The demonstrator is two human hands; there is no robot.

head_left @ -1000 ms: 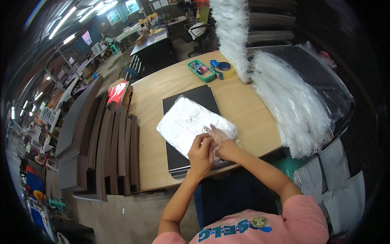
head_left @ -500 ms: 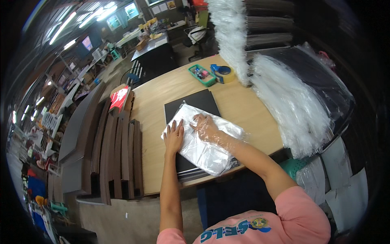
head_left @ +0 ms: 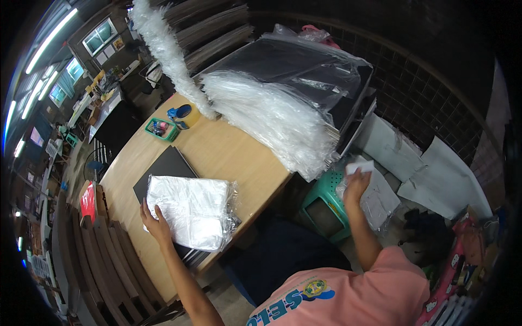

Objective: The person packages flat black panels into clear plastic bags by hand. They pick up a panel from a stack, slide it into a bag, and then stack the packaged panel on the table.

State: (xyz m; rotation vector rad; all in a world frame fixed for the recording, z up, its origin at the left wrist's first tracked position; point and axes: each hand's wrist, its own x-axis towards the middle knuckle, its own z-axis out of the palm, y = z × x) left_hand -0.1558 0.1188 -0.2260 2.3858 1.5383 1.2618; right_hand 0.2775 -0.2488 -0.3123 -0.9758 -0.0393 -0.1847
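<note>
A white bundle in clear plastic (head_left: 190, 209) lies flat on dark boards (head_left: 163, 168) stacked on the table. My left hand (head_left: 156, 220) rests on the left edge of this bundle, fingers spread and holding nothing. Off to the right, away from the table, my right hand (head_left: 356, 185) is closed on a small white piece (head_left: 361, 167) that looks like paper or card. It is above a green plastic stool (head_left: 326, 198), beside a plastic-covered white sheet (head_left: 378, 201).
A heap of clear plastic bags (head_left: 266, 117) covers the table's far right side, before black plastic-wrapped boards (head_left: 293, 60). A green basket (head_left: 162, 129) and a tape dispenser (head_left: 185, 115) sit at the far edge. Brown-edged panels (head_left: 103, 261) stand along the left.
My right hand has left the wrapped bundle and swung right, now gripping a small white piece. My left hand stays on the bundle. The view has turned to the right.
</note>
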